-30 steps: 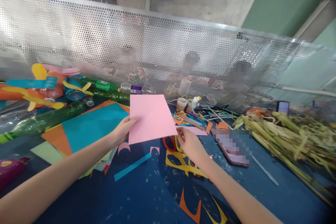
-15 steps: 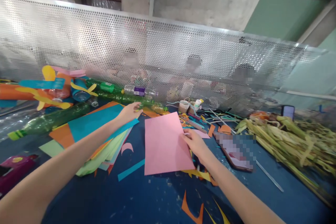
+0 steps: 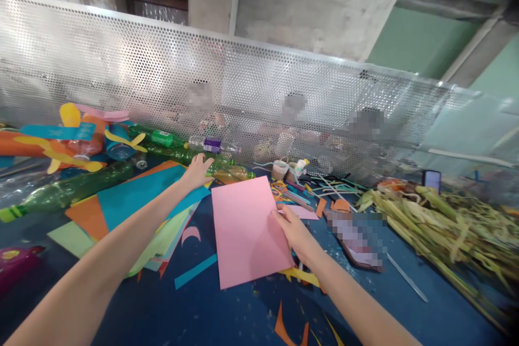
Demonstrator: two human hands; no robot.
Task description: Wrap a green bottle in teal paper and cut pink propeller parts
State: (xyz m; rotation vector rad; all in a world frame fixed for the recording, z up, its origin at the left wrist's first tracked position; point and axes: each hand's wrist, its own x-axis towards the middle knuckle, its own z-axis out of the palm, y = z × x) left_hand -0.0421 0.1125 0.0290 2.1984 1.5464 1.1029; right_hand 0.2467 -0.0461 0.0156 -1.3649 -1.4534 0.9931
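My right hand pinches the right edge of a pink sheet of paper, held slightly tilted above the blue table. Out to the left, my left hand has its fingers apart and nothing visible in them. It hovers by the far corner of a blue sheet on the fanned paper stack, near a green plastic bottle; whether it touches either is unclear. Beside the pink sheet lie a small pink curved cutout and a blue strip. Yellow scraps show beyond its lower right corner.
Bottle planes with yellow propellers stand at left, near a purple tool. A phone and a heap of dried husks lie at right. A perforated metal panel runs behind; people appear reflected in it.
The view has shifted a little. My left hand has moved slightly left, its fingers more bent. The pink sheet, still in my right hand, sits a bit lower and further left in view.
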